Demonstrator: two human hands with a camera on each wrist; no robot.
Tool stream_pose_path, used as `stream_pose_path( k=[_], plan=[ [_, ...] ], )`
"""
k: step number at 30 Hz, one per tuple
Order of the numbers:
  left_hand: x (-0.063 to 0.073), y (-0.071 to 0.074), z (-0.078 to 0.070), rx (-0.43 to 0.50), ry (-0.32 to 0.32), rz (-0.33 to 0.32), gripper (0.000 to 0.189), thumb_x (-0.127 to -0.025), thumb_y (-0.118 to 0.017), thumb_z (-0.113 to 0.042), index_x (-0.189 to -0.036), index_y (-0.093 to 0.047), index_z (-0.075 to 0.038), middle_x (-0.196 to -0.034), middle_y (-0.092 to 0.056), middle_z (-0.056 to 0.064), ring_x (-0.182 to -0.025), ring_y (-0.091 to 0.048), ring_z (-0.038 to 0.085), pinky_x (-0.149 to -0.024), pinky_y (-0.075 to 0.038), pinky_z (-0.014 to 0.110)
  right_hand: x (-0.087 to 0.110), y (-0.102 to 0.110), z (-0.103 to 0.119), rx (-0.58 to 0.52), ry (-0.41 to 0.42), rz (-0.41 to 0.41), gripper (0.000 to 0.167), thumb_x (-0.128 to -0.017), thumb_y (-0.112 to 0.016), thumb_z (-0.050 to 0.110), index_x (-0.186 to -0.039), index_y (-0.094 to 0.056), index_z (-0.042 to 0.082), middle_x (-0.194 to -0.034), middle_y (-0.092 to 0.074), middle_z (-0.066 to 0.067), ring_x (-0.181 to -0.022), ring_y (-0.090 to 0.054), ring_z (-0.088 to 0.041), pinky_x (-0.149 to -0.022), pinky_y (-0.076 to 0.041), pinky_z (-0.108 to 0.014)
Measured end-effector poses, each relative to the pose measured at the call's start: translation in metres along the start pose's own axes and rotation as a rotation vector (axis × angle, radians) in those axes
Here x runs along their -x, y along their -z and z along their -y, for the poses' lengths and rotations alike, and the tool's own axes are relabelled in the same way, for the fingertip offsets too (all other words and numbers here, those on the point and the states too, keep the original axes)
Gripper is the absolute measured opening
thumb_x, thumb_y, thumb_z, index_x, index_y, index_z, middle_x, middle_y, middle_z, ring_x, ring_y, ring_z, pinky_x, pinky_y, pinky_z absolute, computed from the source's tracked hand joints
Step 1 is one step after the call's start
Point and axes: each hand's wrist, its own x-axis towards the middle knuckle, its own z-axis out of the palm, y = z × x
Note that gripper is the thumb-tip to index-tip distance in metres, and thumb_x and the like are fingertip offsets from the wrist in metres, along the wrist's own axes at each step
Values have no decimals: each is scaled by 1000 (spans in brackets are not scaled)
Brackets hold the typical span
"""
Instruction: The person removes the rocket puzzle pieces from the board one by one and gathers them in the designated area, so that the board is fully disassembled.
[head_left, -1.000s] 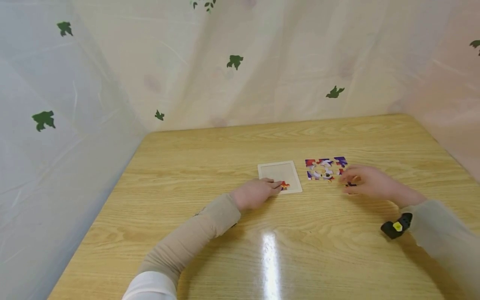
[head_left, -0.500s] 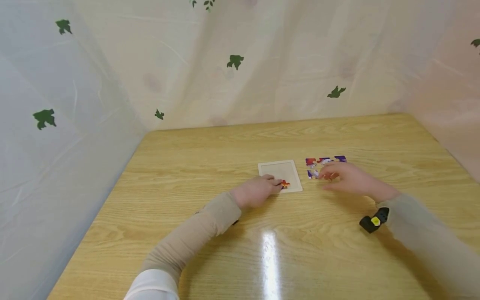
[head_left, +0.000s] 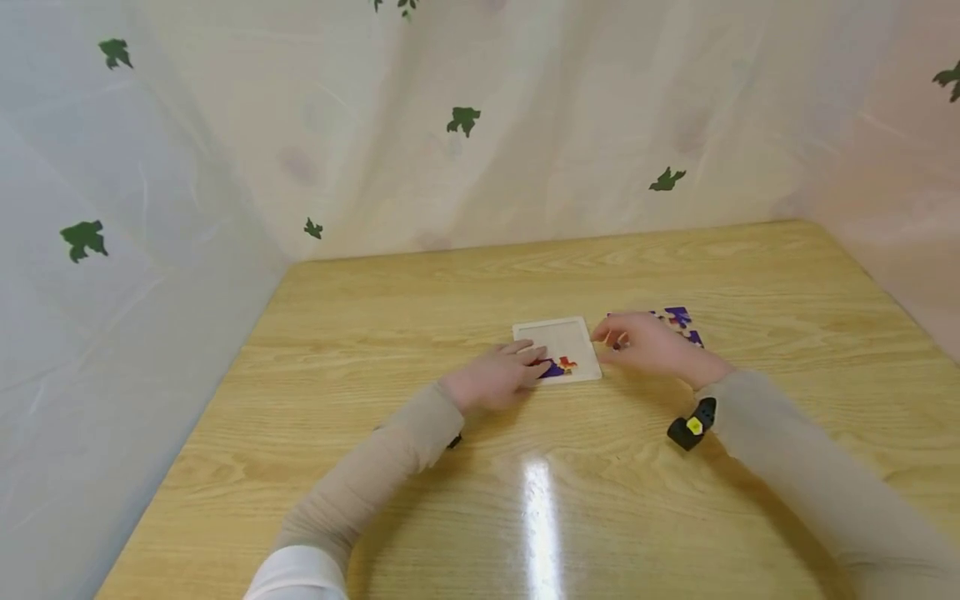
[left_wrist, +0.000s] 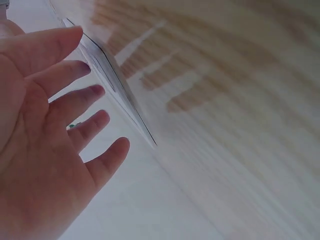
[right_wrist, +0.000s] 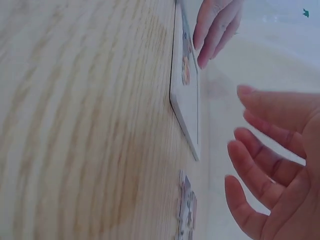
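Observation:
My left hand point(head_left: 495, 377) lies over the near left part of a pale, square puzzle tray point(head_left: 568, 337), fingers spread. Just beyond its fingertips, purple and red-orange jigsaw pieces point(head_left: 567, 363) sit in the tray's near edge. My right hand point(head_left: 648, 342) hovers beside the tray's right rim, its fingers loosely bent. The right wrist view shows nothing between those fingers point(right_wrist: 255, 155). Loose jigsaw pieces point(head_left: 678, 317) lie on the table right of the tray, several of them hidden behind my right hand. In the left wrist view, the left palm point(left_wrist: 40, 165) faces the camera and its fingers are apart.
The wood-grain table point(head_left: 420, 308) extends around the tray, with a bright light reflection in front. A pale curtain point(head_left: 360, 150) with green leaf shapes hangs behind and at both sides. A black wrist camera point(head_left: 690, 425) sits on my right wrist.
My right hand has moved left from the loose pieces to the tray's right rim. My left hand has shifted slightly left, uncovering more of the purple piece in the tray.

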Motion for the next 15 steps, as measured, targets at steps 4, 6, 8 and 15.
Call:
stream_pose_path(
  k=[4, 6, 8, 15],
  plan=[
    [3, -2, 8, 10, 13, 37, 48, -101, -43, -27, -147, -36, -13, -156, -27, 4, -145, -21, 25, -117, -22, 42, -9, -3, 2, -31, -52, -9, 27, -86, -68, 13, -110, -65, -1, -103, -67, -14, -93, -60, -26, -82, -51, -44],
    [4, -3, 10, 1, 7, 46, 48, -101, -43, -27, -147, -36, -14, -155, -27, 4, -145, -21, 24, -117, -22, 41, -13, -5, 2, -32, -67, -3, 28, -87, -68, 14, -111, -64, 0, -105, -66, -14, -95, -60, -27, -83, -51, -44],
    [5, -4, 11, 6, 2, 52, 47, -101, -43, -26, -146, -38, -14, -155, -27, 4, -144, -23, 24, -117, -23, 41, -16, -8, 3, -37, -79, 11, 28, -87, -68, 14, -111, -64, 0, -106, -66, -15, -97, -60, -27, -84, -51, -44],
    [7, -4, 10, 61, 2, 60, 48, -100, -47, -23, -145, -39, -13, -156, -25, 4, -142, -28, 23, -115, -27, 37, -24, -18, 5, -44, -58, 71, 31, -85, -70, 15, -112, -64, 1, -108, -65, -14, -98, -59, -28, -84, -51, -44]
  ],
)
